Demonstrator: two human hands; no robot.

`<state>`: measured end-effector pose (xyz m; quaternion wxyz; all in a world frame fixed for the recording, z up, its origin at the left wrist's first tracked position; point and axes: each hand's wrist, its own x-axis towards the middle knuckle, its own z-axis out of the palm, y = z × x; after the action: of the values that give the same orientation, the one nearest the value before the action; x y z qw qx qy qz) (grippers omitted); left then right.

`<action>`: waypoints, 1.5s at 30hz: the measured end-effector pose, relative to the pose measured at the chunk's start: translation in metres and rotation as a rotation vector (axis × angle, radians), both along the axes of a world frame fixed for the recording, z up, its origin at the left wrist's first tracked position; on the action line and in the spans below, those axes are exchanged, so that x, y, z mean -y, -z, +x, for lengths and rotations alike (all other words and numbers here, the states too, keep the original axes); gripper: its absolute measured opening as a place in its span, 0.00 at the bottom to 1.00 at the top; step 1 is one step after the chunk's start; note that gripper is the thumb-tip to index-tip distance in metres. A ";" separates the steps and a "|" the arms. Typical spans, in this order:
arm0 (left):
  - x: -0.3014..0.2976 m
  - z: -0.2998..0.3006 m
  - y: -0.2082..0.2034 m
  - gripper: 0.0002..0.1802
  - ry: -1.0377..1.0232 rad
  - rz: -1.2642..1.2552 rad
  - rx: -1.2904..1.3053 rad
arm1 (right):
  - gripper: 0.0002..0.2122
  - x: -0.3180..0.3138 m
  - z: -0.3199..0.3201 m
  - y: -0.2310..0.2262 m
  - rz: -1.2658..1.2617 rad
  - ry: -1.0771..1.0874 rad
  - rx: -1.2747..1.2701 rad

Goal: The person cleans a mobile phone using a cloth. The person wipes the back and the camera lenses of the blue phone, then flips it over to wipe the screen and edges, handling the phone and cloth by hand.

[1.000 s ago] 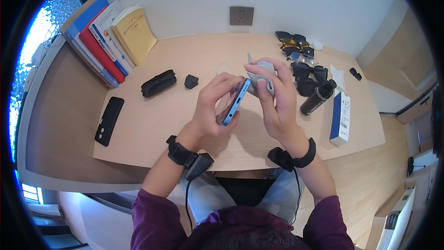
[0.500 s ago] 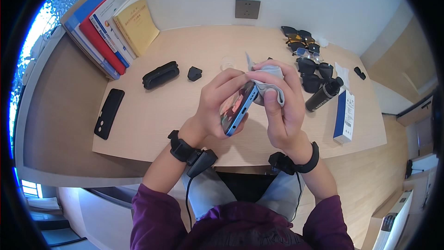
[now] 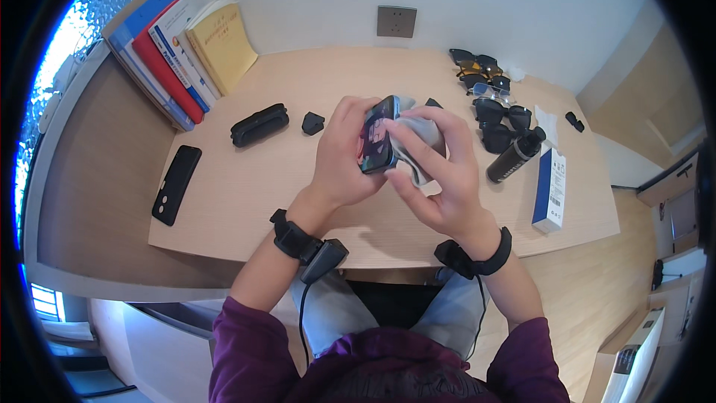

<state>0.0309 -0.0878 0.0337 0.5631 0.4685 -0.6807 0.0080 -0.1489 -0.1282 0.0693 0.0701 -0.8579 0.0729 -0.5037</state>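
Note:
Above the middle of the desk, my left hand is closed around a smartphone with a blue edge and a lit, colourful picture on its screen. The phone stands tilted, its screen facing up and to the left. My right hand curls round a crumpled grey cloth, which touches the phone's right side and back. Its fingertips reach the phone's right edge, with thumb and index finger a little apart. The back of the phone is mostly hidden.
A black phone case and a black zip case lie left, beside a small black object. At right are several sunglasses, a black bottle and a blue-and-white box. Books stand back left.
The phone has turned more upright and moved slightly up and left. The cloth has slid from its upper end to its right side and back, and my right fingers have loosened.

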 end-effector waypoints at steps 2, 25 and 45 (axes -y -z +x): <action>0.000 0.001 0.005 0.39 -0.024 0.008 0.020 | 0.24 -0.002 0.001 0.001 0.058 -0.014 0.016; 0.003 -0.008 -0.003 0.54 0.466 0.526 -0.506 | 0.17 0.015 0.009 0.000 0.339 -0.008 0.190; 0.009 0.021 0.000 0.36 0.245 0.605 -0.914 | 0.19 0.047 0.010 0.032 0.544 0.028 -0.013</action>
<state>0.0518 -0.0964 0.0339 0.6382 0.4823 -0.3890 -0.4570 -0.1387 -0.1748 0.0374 0.2907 -0.8096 0.2177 -0.4611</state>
